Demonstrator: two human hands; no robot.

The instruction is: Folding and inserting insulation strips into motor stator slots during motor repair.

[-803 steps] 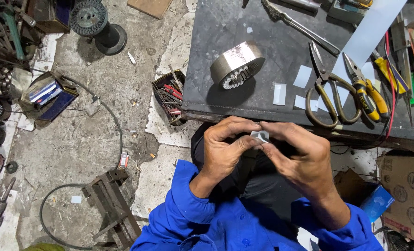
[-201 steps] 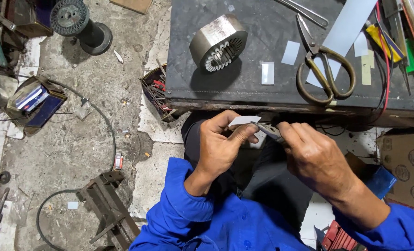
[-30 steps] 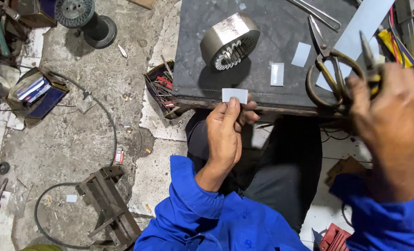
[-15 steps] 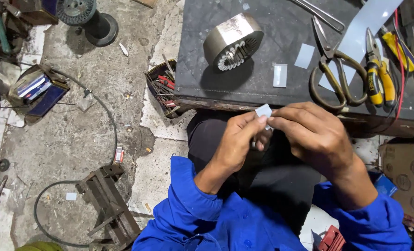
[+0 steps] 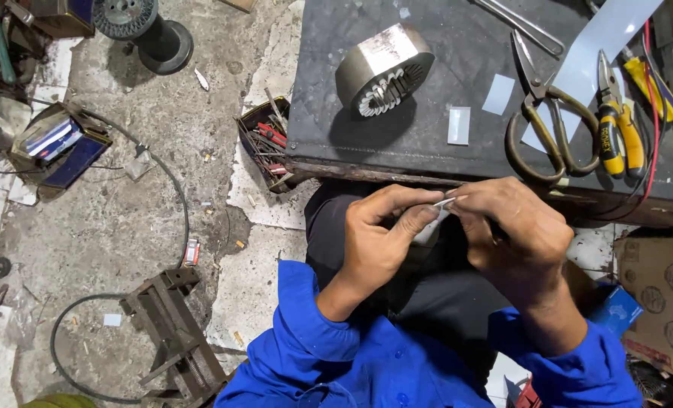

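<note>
Head view, looking down at two hands close together over the lap. Left hand (image 5: 378, 242) and right hand (image 5: 514, 234) both pinching one small white slip (image 5: 444, 204), fingertips nearly touching, just below the table (image 5: 351, 113) edge. Slip thin, seen edge-on, hard to tell its shape. Up on the dark table, a round metal ring with teeth inside (image 5: 385, 68), lying tilted. Two more white slips (image 5: 459, 125) near it, flat on the top. Big scissors (image 5: 548, 121) to the right, then pliers with yellow grips (image 5: 620, 125) just beside them. Down on the floor at the left, a small box of bits (image 5: 265, 143) by the table leg, and a black wire (image 5: 170, 181) curving across the concrete.
</note>
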